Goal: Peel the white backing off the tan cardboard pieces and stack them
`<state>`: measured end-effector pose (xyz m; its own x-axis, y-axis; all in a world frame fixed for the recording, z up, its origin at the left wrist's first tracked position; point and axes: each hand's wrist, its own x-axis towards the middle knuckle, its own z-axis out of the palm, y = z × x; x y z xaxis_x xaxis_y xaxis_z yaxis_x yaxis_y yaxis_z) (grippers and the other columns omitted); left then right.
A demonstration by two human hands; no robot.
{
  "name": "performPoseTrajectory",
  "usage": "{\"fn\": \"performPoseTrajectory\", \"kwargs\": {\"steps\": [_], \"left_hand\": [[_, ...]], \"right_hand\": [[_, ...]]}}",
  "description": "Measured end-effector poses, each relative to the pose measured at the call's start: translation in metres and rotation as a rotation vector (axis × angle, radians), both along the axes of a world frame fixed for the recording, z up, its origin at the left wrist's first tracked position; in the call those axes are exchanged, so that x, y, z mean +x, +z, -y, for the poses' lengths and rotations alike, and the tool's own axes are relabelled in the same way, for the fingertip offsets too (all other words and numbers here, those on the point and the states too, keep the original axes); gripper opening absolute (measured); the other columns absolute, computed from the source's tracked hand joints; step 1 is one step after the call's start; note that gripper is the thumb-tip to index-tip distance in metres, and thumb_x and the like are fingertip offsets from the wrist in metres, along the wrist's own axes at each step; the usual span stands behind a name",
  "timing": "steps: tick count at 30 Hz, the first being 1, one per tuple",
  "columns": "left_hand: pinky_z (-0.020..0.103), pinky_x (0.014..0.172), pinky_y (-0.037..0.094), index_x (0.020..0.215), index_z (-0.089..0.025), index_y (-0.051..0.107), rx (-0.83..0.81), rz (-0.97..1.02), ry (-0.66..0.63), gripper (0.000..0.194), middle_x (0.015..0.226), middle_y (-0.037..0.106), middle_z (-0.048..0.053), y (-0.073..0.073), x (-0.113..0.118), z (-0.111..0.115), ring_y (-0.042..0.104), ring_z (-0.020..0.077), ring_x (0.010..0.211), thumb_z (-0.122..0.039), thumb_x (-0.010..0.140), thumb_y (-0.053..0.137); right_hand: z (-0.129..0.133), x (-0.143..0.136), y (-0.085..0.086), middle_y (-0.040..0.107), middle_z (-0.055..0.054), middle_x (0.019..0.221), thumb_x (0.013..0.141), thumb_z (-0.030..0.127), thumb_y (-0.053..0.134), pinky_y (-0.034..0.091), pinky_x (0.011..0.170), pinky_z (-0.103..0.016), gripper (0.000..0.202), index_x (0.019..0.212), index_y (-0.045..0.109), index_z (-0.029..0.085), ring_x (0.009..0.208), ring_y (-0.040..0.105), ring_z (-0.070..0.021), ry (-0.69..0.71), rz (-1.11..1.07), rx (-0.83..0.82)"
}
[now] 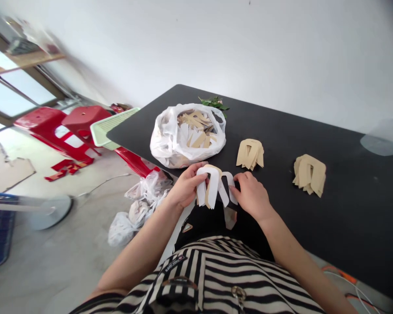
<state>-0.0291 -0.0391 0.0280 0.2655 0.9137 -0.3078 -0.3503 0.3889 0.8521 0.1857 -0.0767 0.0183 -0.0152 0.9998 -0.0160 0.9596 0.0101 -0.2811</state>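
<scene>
My left hand [186, 185] pinches a small stack of U-shaped paper pieces [213, 179], white on top with tan ones beneath. Close by on the right, my right hand [251, 192] has its fingers closed on a single white U-shaped paper piece [228, 179]. Both hands are over the front edge of the black table [278, 126]. Just beyond them stands a white plastic bag [167, 139], gaping at the top and full of loose tan and white paper pieces [198, 126]. Two piles of tan U-shaped pieces lie to the right, a nearer pile [253, 150] and a farther pile [316, 170].
Green leaves [214, 102] lie behind the bag. Left of the table are a pale green basket [101, 135], red stools [81, 117] and tied plastic bags [121, 229] on the floor. A clear round object [380, 144] is at the table's right rear. Cables [350, 281] run below right.
</scene>
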Motion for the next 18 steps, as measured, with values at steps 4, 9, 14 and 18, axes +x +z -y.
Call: {"fn": "performPoseTrajectory", "kwargs": {"steps": [4,9,14,18], "left_hand": [[0.025,0.074,0.055,0.109,-0.019,0.063,-0.114,0.083,0.126,0.040,0.090,0.070,0.001,0.000,-0.010,0.024,0.065,0.0122,0.076,-0.021,0.074,0.081],[0.022,0.067,0.053,0.102,-0.021,0.062,-0.241,0.176,0.218,0.036,0.079,0.067,-0.003,-0.010,-0.019,0.046,0.062,0.0097,0.066,-0.018,0.072,0.082],[0.025,0.071,0.056,0.092,-0.019,0.064,-0.361,0.276,0.155,0.030,0.079,0.069,0.001,-0.021,-0.027,0.062,0.066,0.0124,0.069,-0.018,0.070,0.084],[0.029,0.078,0.057,0.092,-0.017,0.066,-0.353,0.303,0.072,0.031,0.087,0.072,0.004,-0.033,-0.024,0.070,0.069,0.0156,0.077,-0.020,0.069,0.087]], "right_hand": [[-0.008,-0.002,0.004,0.065,-0.011,0.112,0.092,0.032,0.066,0.049,0.079,-0.041,0.018,0.106,0.065,0.021,0.099,0.067,-0.0290,0.002,-0.028,-0.049],[-0.015,0.000,0.002,0.063,-0.012,0.126,0.096,0.034,0.059,0.050,0.076,-0.038,0.033,0.127,0.060,0.022,0.097,0.068,-0.0259,-0.017,-0.106,-0.023],[-0.020,-0.010,-0.005,0.062,-0.012,0.122,0.094,0.030,0.061,0.049,0.074,-0.036,0.025,0.118,0.065,0.023,0.109,0.064,-0.0294,0.078,-0.036,0.046],[-0.022,-0.020,-0.005,0.061,-0.006,0.118,0.090,0.026,0.066,0.049,0.075,-0.033,0.011,0.100,0.063,0.024,0.104,0.064,-0.0246,0.133,-0.090,-0.013]]}}
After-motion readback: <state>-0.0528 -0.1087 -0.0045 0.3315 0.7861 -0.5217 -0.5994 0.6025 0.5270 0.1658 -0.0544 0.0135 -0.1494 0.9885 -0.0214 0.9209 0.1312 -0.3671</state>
